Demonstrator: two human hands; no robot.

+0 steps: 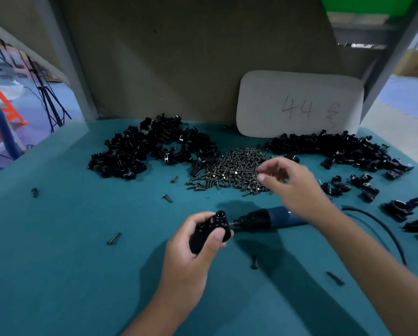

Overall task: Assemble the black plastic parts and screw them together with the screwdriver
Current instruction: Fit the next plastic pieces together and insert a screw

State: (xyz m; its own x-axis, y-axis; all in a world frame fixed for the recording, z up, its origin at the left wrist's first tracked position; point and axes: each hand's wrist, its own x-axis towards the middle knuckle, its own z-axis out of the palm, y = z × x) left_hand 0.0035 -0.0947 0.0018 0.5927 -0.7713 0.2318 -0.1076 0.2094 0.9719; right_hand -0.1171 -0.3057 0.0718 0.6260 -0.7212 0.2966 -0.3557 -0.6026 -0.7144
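Teal table (70,238); right hand (292,185) blurred, possibly pinching screw.

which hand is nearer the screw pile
Right. The right hand hovers over the screw pile; the left hand is nearer the person, gripping a black plastic part.

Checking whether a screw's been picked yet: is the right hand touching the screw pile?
Cannot tell. In the head view the right hand overlaps the screw pile, fingertips blurred, no plain contact or gap.

- A pale rounded card (300,104) leans against the back wall behind the table; the number "44" is handwritten on it in thin pencil.
- A scribbled mark beside the number is not legible.
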